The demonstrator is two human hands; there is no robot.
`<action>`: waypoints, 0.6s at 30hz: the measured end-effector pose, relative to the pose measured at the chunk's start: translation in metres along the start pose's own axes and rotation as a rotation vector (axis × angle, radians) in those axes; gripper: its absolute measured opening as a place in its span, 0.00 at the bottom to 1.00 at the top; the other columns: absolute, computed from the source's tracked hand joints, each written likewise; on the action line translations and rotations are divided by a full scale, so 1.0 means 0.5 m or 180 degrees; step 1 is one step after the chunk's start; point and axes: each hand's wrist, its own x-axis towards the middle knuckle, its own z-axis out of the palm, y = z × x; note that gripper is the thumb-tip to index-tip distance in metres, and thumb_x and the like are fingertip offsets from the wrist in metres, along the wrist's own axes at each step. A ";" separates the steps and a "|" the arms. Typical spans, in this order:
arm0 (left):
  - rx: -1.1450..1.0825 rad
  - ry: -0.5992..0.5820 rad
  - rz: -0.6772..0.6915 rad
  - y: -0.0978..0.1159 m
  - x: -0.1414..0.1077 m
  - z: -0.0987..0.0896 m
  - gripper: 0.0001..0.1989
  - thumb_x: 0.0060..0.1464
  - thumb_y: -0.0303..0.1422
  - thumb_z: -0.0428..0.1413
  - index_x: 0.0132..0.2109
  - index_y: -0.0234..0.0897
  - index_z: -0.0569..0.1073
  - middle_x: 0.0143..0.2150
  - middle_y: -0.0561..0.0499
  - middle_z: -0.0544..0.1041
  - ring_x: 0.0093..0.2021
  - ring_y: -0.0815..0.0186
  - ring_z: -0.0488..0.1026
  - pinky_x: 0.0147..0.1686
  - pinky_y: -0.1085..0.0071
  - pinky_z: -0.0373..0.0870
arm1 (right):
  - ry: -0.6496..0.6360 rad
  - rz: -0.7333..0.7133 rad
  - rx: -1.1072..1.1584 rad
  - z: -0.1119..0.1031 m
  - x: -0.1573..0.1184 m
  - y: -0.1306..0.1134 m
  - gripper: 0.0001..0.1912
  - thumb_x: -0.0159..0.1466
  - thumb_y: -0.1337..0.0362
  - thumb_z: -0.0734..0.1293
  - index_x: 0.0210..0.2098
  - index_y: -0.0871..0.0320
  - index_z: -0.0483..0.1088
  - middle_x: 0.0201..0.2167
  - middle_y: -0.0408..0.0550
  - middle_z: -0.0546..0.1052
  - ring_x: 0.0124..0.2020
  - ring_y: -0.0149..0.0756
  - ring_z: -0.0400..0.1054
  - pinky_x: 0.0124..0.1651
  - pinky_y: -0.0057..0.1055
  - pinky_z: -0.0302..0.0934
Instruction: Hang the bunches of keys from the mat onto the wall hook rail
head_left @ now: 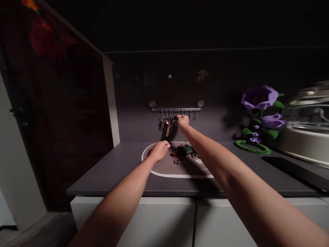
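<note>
A clear hook rail [177,109] is fixed to the back wall, with several keys [162,122] and a brown key tag [168,129] hanging from it. My right hand [183,121] reaches up to the rail, its fingers pinched on a small dark bunch of keys at the hooks. Lower down, my left hand [160,150] is over the left part of a brown mat [164,169], fingers curled; whatever they hold, if anything, is hidden. On the mat lie a black and green key pouch [187,149] and a small metal key [177,161], partly beside my right forearm.
Purple felt flowers [260,97] with a green ring base [253,147] stand on the right of the counter [115,164]. Beyond them is a cream, clear-topped container [308,133], with a flat black object [293,171] in front. A dark door [64,120] is at left.
</note>
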 end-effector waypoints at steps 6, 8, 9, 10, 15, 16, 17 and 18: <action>-0.0042 0.0028 0.0009 0.005 0.000 -0.003 0.11 0.53 0.33 0.45 0.28 0.35 0.68 0.22 0.53 0.70 0.26 0.70 0.65 0.29 0.75 0.58 | -0.0012 0.0298 0.0313 0.000 -0.021 -0.006 0.07 0.59 0.66 0.60 0.28 0.63 0.66 0.26 0.46 0.70 0.21 0.26 0.65 0.24 0.25 0.65; -0.0097 0.0041 -0.0010 0.010 -0.002 -0.004 0.11 0.53 0.32 0.45 0.28 0.34 0.68 0.22 0.53 0.69 0.25 0.70 0.65 0.28 0.75 0.58 | -0.0017 0.0318 0.0307 -0.001 -0.022 0.000 0.07 0.59 0.66 0.60 0.28 0.63 0.67 0.26 0.46 0.70 0.21 0.26 0.65 0.24 0.26 0.66; -0.0137 0.0049 -0.0023 0.011 -0.003 -0.005 0.11 0.53 0.32 0.45 0.28 0.34 0.68 0.22 0.54 0.69 0.24 0.71 0.65 0.27 0.76 0.58 | -0.0016 0.0313 0.0271 -0.002 -0.021 0.005 0.07 0.59 0.66 0.60 0.29 0.63 0.67 0.26 0.46 0.71 0.21 0.26 0.65 0.24 0.26 0.66; -0.0185 0.0059 -0.0034 0.013 -0.003 -0.005 0.10 0.53 0.32 0.45 0.28 0.34 0.68 0.22 0.54 0.69 0.24 0.71 0.64 0.27 0.76 0.57 | -0.0021 0.0299 0.0219 -0.002 -0.018 0.011 0.07 0.59 0.66 0.60 0.30 0.62 0.67 0.25 0.46 0.71 0.21 0.26 0.65 0.24 0.25 0.66; -0.0469 0.0061 -0.0187 0.008 -0.002 0.001 0.09 0.52 0.32 0.46 0.29 0.34 0.68 0.22 0.54 0.69 0.21 0.73 0.63 0.25 0.77 0.58 | -0.0162 0.0094 -0.0143 -0.008 0.003 0.041 0.08 0.60 0.63 0.59 0.32 0.61 0.67 0.23 0.44 0.70 0.20 0.26 0.64 0.26 0.26 0.65; -0.0557 0.0059 -0.0230 0.005 0.000 0.003 0.09 0.52 0.32 0.46 0.29 0.33 0.68 0.22 0.55 0.69 0.21 0.74 0.63 0.24 0.77 0.58 | -0.0186 0.0032 -0.0201 -0.009 0.007 0.046 0.08 0.59 0.63 0.59 0.32 0.61 0.67 0.22 0.44 0.70 0.21 0.26 0.64 0.26 0.26 0.64; -0.0656 0.0059 -0.0273 0.002 0.001 0.005 0.09 0.52 0.32 0.46 0.29 0.33 0.68 0.22 0.55 0.69 0.20 0.74 0.62 0.24 0.77 0.58 | -0.0206 -0.0043 -0.0252 -0.011 0.010 0.050 0.08 0.59 0.63 0.59 0.31 0.61 0.67 0.22 0.44 0.70 0.21 0.26 0.64 0.27 0.26 0.64; -0.0760 0.0064 -0.0314 0.000 0.002 0.006 0.09 0.52 0.32 0.46 0.30 0.33 0.67 0.22 0.55 0.69 0.20 0.74 0.62 0.23 0.77 0.58 | -0.0224 -0.0122 -0.0296 -0.013 0.013 0.054 0.09 0.58 0.62 0.59 0.31 0.60 0.67 0.22 0.44 0.70 0.22 0.27 0.64 0.28 0.26 0.63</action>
